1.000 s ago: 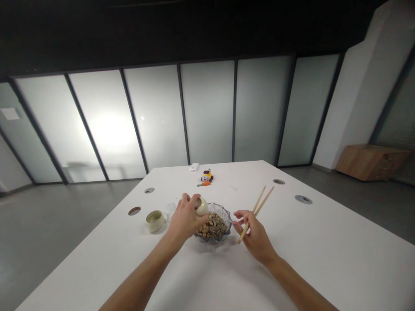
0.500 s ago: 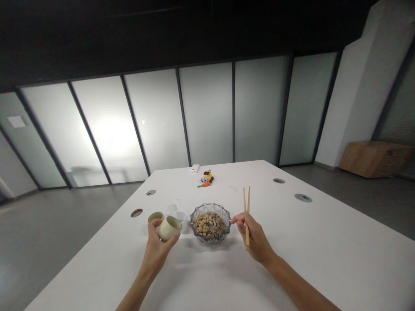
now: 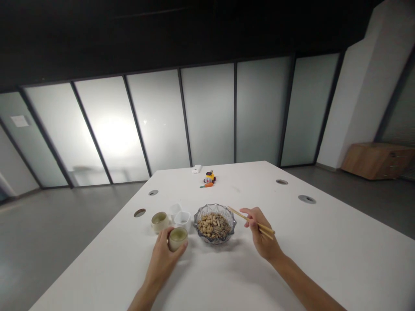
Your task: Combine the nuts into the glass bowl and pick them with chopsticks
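My left hand (image 3: 164,252) is closed around a small pale green cup (image 3: 178,239), which is upright with its opening showing. Behind it stands a second cup (image 3: 160,222) of the same colour. Between my hands sits a scalloped glass bowl (image 3: 199,213) filled with peanuts (image 3: 206,225) and striped sunflower seeds (image 3: 221,228). To the right of the bowl, my right hand (image 3: 262,235) grips a pair of wooden chopsticks (image 3: 241,214). Their tips point left, near the bowl's right rim.
Two clear plastic containers (image 3: 183,219) stand left of the bowl. Farther back on the white table (image 3: 253,285) are a toy carrot (image 3: 207,185), a yellow toy vehicle (image 3: 210,177) and a white box-shaped object (image 3: 196,169). Round holes (image 3: 140,212) pierce the tabletop at both sides.
My left hand has brought the cup from a tilt to upright, lower and slightly nearer me. The chopsticks have swung from pointing up to pointing left, towards the bowl.
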A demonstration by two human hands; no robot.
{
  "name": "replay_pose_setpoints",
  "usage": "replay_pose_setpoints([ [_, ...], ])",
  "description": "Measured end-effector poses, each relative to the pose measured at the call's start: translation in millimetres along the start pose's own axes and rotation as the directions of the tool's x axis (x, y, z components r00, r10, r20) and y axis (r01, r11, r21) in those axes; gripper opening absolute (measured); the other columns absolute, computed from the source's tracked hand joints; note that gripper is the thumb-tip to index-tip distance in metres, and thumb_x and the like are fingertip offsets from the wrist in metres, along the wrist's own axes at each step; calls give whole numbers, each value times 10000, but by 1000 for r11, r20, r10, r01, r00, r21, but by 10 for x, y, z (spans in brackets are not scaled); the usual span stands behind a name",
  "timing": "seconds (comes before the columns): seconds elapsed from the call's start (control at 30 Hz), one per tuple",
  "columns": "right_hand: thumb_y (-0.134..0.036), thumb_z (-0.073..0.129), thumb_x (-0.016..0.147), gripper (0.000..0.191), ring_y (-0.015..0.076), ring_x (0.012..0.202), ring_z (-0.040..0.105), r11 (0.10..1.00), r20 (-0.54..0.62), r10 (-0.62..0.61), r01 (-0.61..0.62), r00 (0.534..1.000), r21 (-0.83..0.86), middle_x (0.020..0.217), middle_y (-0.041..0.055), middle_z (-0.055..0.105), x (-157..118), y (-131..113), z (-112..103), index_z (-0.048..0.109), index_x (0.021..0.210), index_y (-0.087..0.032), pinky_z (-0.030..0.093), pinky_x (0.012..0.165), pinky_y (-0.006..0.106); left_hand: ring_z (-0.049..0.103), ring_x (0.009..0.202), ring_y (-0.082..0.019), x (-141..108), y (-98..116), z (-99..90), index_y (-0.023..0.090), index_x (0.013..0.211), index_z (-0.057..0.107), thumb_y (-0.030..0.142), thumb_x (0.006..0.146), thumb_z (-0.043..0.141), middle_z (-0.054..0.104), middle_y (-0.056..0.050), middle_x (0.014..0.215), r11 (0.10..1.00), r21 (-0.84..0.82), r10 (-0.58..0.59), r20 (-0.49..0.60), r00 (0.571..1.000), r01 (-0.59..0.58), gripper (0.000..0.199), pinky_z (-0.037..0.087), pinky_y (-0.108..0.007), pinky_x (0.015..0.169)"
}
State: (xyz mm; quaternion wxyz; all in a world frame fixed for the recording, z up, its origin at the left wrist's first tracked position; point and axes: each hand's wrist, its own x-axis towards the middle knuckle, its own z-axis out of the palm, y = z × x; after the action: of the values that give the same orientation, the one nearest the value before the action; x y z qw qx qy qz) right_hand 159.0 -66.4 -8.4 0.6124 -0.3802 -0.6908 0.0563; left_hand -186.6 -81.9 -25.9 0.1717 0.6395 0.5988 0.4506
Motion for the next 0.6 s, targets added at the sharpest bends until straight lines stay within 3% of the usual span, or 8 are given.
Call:
replay_pose_setpoints([
  [0.23,-536,371,1129,450,215,784,698,996,-69,-27,33,997,87,881,47,676,-11,-72,42,702,1004,-258,562,698,368,673,1107,-353,7,-43,17,173,1261,620,631,802,704,707,-154,1227,997,17,-71,-8,997,71,654,547,-526,984],
  [0.37,-523,378,1131,436,217,792,690,997,-62,-48,51,997,54,866,46,684,5,-104,27,700,1004,-257,552,705,364,620,1191,-395,-36,125,-70,174,1244,630,626,789,699,687,-174,1271,998,58,38,-152,988,-30,645,540,-580,989],
  [0.4,-515,381,1133,428,213,788,688,997,-51,-43,46,998,55,866,42,680,3,-106,25,699,1008,-258,551,706,361,617,1191,-386,-68,221,-132,185,1252,626,624,817,684,675,-169,1295,995,64,92,-225,970,-80,621,549,-567,968],
  [0.53,-500,389,1134,410,204,781,682,998,-7,-14,14,1000,63,880,35,667,-26,-109,34,695,1013,-257,549,710,355,650,898,-242,-228,721,-490,229,1155,638,511,938,673,690,-77,1126,959,90,280,-466,839,-270,357,561,-390,784],
  [0.6,-513,387,1132,421,204,782,682,998,-4,-9,9,1000,59,887,37,671,-42,-119,46,694,1006,-255,544,699,350,654,955,-222,-239,928,-622,226,1156,629,393,960,679,671,-58,1103,911,55,376,-518,769,-408,262,555,-359,835],
])
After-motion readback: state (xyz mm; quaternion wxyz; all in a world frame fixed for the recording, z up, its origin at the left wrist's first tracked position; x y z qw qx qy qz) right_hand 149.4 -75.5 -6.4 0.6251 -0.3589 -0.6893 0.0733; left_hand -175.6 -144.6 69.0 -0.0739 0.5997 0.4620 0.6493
